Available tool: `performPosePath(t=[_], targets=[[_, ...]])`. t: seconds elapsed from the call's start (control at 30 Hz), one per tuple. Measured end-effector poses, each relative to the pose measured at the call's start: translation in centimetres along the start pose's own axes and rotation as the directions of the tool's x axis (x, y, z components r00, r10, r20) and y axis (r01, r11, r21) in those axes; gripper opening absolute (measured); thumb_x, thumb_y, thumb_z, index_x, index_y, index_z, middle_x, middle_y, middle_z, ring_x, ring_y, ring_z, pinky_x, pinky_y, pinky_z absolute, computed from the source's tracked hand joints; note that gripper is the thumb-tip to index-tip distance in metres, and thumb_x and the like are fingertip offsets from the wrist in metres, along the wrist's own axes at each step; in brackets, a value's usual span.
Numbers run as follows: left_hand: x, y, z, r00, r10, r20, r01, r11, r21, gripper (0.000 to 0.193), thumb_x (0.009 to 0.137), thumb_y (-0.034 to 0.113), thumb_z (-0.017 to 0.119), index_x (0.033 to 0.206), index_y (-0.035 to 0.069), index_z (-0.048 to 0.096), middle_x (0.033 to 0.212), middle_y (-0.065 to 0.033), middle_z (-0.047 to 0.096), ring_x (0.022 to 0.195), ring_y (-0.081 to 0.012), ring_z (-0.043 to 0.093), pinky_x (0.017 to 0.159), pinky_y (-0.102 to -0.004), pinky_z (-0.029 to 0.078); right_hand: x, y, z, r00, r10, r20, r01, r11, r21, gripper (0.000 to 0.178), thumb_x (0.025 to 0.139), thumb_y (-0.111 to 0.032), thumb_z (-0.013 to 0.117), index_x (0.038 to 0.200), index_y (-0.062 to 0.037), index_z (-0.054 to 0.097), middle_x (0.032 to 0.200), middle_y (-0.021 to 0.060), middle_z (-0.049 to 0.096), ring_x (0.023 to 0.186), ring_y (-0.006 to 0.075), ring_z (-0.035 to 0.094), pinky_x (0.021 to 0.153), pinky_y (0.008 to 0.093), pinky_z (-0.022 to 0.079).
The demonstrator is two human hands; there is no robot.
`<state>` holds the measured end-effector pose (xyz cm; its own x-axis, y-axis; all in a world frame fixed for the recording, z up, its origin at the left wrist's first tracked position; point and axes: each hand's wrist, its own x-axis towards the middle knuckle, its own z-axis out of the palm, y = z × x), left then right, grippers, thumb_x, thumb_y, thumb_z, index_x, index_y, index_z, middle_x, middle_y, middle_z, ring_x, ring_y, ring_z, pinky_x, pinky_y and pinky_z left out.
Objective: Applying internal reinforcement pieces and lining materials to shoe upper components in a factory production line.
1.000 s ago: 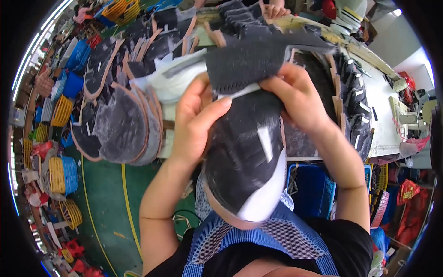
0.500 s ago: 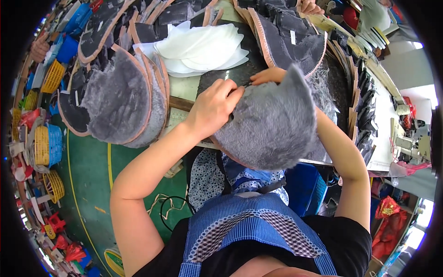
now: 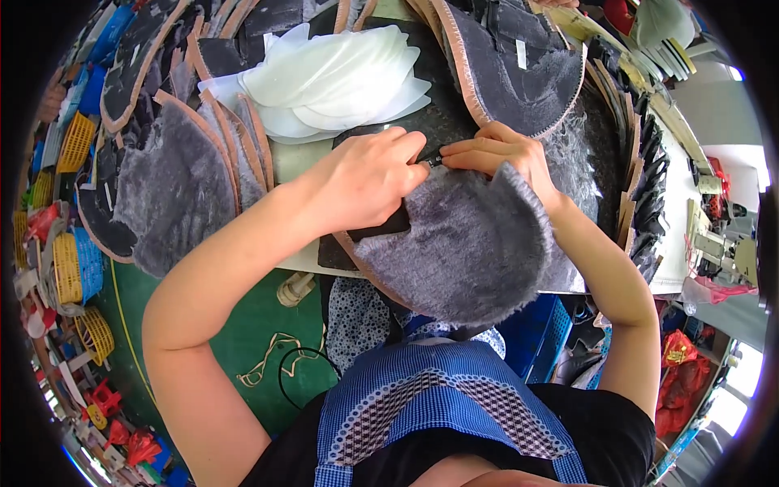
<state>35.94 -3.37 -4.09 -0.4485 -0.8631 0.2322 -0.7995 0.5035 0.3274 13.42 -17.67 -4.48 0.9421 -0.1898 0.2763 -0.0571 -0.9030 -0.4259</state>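
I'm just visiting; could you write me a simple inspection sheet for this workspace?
Surface: pale table, mostly covered.
Job's things: grey furry piece with a tan edge, under both hands.
Clutter: fanned white sheets beyond the left hand; furry pieces stacked at left; grey fluff at right.
Grips: left hand curled, right hand beside it, both at the piece's far edge; exact hold hidden.
Cables: black cable on the floor.
Surroundings: green floor, yellow basket, blue bin.

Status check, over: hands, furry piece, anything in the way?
Left hand curled, right hand opposite, both at the far side of the grey furry piece; exact grip hidden. Piece fur side up. White sheets lie beyond left hand.
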Motion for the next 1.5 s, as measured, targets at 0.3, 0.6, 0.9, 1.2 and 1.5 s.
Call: performPosePath(t=[0.3,0.6,0.9,1.2,1.5], targets=[[1.8,-1.3,-1.3,0.979,0.106,0.173,-0.107,0.994,-0.001,0.038,0.068,-0.004,0.061,0.105,0.000,0.071,0.093,-0.0123,0.055,0.090,-0.0307,0.062,0.077,-0.0395,0.054,-0.3,0.6,-1.3,0.998,-0.035,0.046,0.036,0.999,-0.006,0.030,0.083,-0.012,0.063,0.110,-0.0101,0.075,0.110,0.0055,0.075,0.098,0.0277,0.068,0.085,0.0360,0.057],[4.0,-3.1,-1.8,0.969,0.050,0.244,-0.021,0.992,-0.121,0.023,0.076,0.000,0.061,0.093,0.004,0.074,0.093,-0.0091,0.067,0.094,-0.0311,0.067,0.081,-0.0432,0.054,-8.9,-8.4,-4.6,0.520,0.647,0.558,-0.704,-0.045,0.708,0.052,0.095,-0.025,0.068,0.133,0.0074,0.054,0.115,0.0173,0.071,0.101,0.0260,0.071,0.090,0.0373,0.056],[2.1,0.3,-1.3,0.991,0.085,0.105,-0.088,0.996,0.032,0.024,0.080,0.021,0.075,0.090,0.000,0.071,0.090,-0.0116,0.056,0.088,-0.0297,0.062,0.073,-0.0439,0.050,-10.3,-8.4,-2.1,0.519,0.696,0.496,-0.799,0.188,0.572,0.040,0.100,-0.032,0.064,0.102,0.0073,0.068,0.080,0.0079,0.070,0.065,0.0129,0.067,0.055,0.0272,0.055],[-5.0,10.7,4.9,0.986,-0.161,0.050,0.163,0.986,-0.033,0.087,0.088,0.050,0.065,0.149,-0.005,0.038,0.158,-0.0255,0.032,0.148,-0.0404,0.030,0.122,-0.0509,0.024,-9.6,-9.2,-1.7,0.687,0.724,0.053,-0.706,0.650,0.281,0.037,0.096,-0.028,0.070,0.102,0.0087,0.066,0.071,0.0120,0.069,0.064,0.0164,0.069,0.056,0.0331,0.052],[-6.8,9.6,5.0,0.990,-0.090,-0.113,0.074,0.987,-0.140,0.063,0.091,0.047,0.065,0.135,0.001,0.057,0.141,-0.0155,0.054,0.136,-0.0339,0.048,0.113,-0.0465,0.039,-8.2,-5.6,0.5,0.872,0.444,-0.206,-0.489,0.784,-0.382,0.038,0.092,-0.039,0.070,0.095,-0.0033,0.056,0.063,0.0103,0.059,0.053,0.0303,0.060,0.049,0.0409,0.047]])
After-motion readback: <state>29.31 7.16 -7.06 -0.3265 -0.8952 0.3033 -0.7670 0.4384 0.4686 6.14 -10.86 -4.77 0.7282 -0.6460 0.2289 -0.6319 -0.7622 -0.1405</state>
